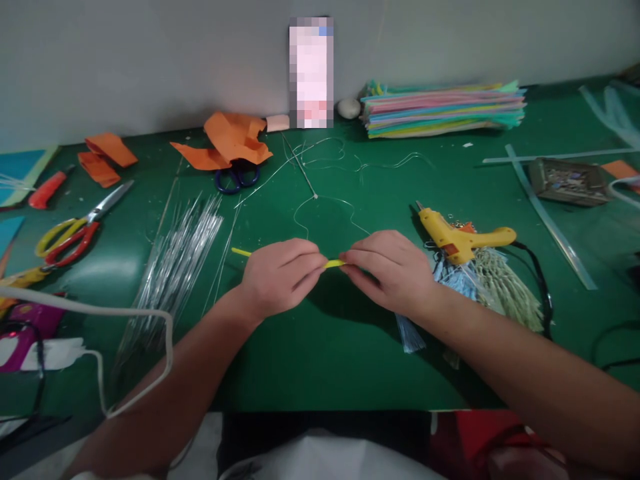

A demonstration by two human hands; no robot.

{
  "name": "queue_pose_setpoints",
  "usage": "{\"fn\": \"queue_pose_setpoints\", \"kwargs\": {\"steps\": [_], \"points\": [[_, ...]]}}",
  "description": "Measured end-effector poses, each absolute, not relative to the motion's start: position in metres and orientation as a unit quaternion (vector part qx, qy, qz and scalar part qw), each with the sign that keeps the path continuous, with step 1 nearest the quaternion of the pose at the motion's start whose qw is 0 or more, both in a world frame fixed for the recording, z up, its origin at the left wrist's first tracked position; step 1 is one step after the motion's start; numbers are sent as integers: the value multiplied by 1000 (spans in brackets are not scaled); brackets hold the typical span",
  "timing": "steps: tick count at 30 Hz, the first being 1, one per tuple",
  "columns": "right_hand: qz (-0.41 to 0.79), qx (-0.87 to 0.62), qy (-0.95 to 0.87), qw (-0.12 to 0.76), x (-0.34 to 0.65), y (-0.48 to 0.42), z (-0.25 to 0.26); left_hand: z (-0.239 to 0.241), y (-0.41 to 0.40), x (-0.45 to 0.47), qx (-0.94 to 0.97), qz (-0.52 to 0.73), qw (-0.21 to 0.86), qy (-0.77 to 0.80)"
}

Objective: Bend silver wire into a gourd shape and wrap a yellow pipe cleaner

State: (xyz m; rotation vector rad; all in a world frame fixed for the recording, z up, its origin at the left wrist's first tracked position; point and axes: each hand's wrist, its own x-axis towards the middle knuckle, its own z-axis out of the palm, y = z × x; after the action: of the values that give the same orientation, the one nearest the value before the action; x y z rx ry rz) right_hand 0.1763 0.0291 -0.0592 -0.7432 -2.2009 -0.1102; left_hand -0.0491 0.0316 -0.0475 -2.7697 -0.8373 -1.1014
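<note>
Over the middle of the green table, my left hand (285,275) pinches a thin yellow strip (334,263). One end of the strip sticks out to the left of that hand. My right hand (391,272) is closed on the strip a short way to the right, so only a small piece shows between the two. Thin clear thread or wire (327,199) curves up behind both hands; whether it is joined to the strip, I cannot tell. A blue tassel (411,333) shows below my right hand, its upper part hidden.
A yellow glue gun (463,237) lies on tassels at right. Left are a bundle of thin wires (180,253), scissors (83,227) and a white cable (125,310). At the back lie orange cloth (233,140), a phone (311,73), a stack of coloured strips (443,110) and a small metal box (570,181).
</note>
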Motion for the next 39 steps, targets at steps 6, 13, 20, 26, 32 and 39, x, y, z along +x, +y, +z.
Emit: {"fn": "queue_pose_setpoints", "kwargs": {"steps": [6,13,20,26,32,39], "points": [[-45,-284,-867,406,176,28,-59,-49,30,-45,-899,-342,40,-271],[-49,-276,-869,408,174,28,-58,-49,26,-42,-890,-368,64,-261],[-49,-289,-864,408,175,26,-59,-49,28,-43,-894,-356,67,-265],[-50,-309,-852,419,176,26,-57,-45,29,-45,-876,-373,78,-296],[-139,-352,-844,381,174,24,-52,-42,25,-42,-864,-379,132,-305],[-96,-335,-861,371,173,22,-53,-40,24,-41,-880,-367,167,-251]]}}
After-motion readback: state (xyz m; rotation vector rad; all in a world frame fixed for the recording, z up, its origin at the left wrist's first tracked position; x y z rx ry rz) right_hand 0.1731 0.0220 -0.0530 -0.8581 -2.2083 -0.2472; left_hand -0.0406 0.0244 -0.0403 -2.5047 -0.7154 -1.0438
